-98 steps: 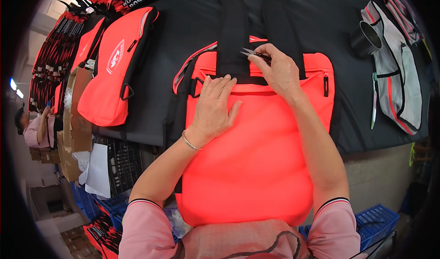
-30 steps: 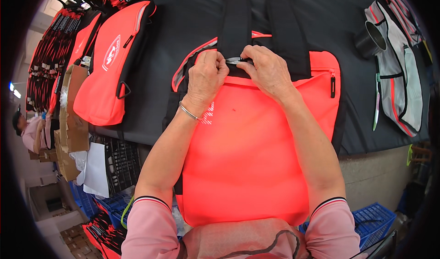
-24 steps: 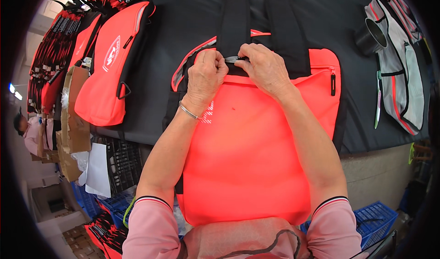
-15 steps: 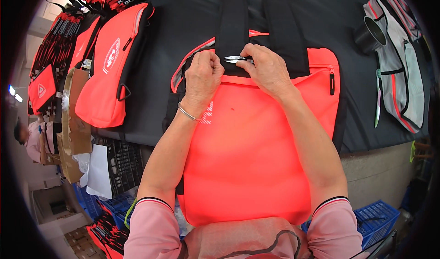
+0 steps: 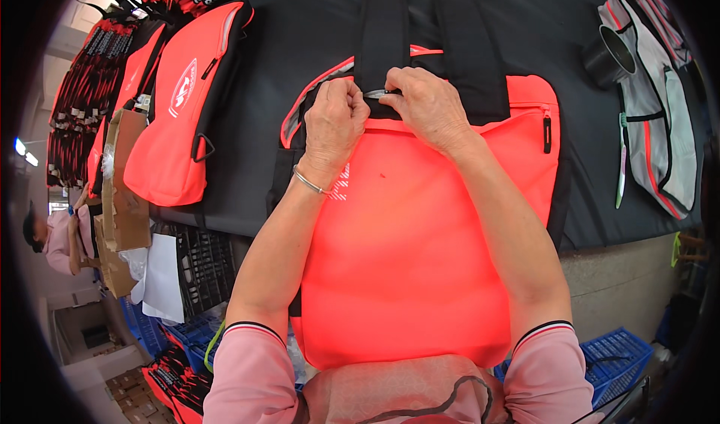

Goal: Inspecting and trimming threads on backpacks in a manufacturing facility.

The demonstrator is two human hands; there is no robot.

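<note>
The right hand (image 5: 429, 109), toward 1 o'clock, is closed in a pinch around small snips (image 5: 375, 93) whose silver blade points to 9 o'clock. Near 11 o'clock, the left hand (image 5: 335, 129) has its fingertips drawn tightly against the thumb; whatever they grip is hidden.

Beneath both, a bright coral backpack (image 5: 409, 266) fills the centre down to 6 o'clock, its front smooth, with a tiny red fleck, black sides and a black zip pull (image 5: 547, 133) at 2 o'clock. Grey lining shows at its upper left edge; black straps (image 5: 381, 30) run toward 12 and leave the frame. The left wrist covers part of a white print.

A dark cup (image 5: 609, 56) tips at 2 o'clock, its contents unreadable. At 4, a blue crate (image 5: 616, 356), partly behind the sleeve, holds a dark strap. At 9, clear plastic (image 5: 110, 157) shows by a cardboard box (image 5: 129, 199)
</note>
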